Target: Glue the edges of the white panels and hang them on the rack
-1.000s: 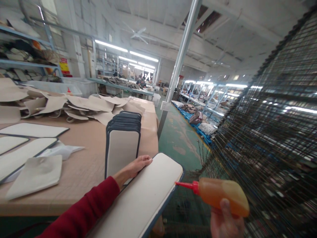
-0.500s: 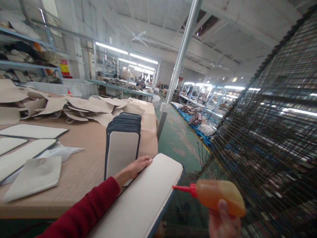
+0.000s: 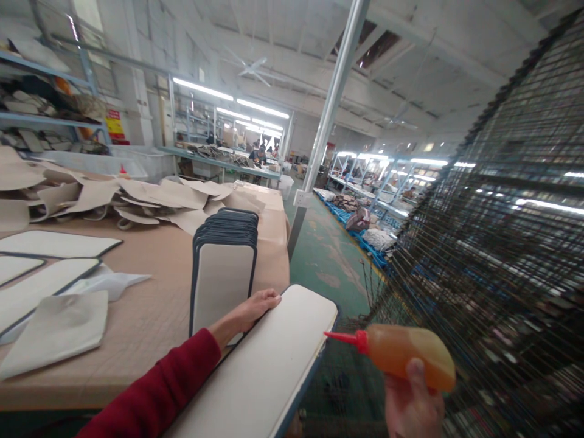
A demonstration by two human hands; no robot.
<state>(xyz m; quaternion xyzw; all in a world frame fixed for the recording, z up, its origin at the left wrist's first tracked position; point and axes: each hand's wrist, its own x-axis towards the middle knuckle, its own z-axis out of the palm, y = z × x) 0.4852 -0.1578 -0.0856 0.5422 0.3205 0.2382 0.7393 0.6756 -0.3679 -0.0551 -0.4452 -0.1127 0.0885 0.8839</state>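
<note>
My left hand, below a red sleeve, grips the far left edge of a long cream panel with rounded corners and dark blue edging. The panel slants from the lower middle up toward the right, its near end cut off by the frame. My right hand is wrapped round a squeeze bottle of amber liquid, held on its side. The bottle's thin red nozzle points left, its tip at the panel's right edge; I cannot tell whether it touches. Just behind my left hand stands a row of similar dark-edged panels.
Loose beige sheets lie heaped across the back of the brown-covered table. More edged panels lie flat at the left beside a folded cream piece. A metal post rises by the table, and wire mesh stands at the right.
The bottle in my right hand has shifted slightly up and right along the panel's edge. My left hand keeps its hold on the panel.
</note>
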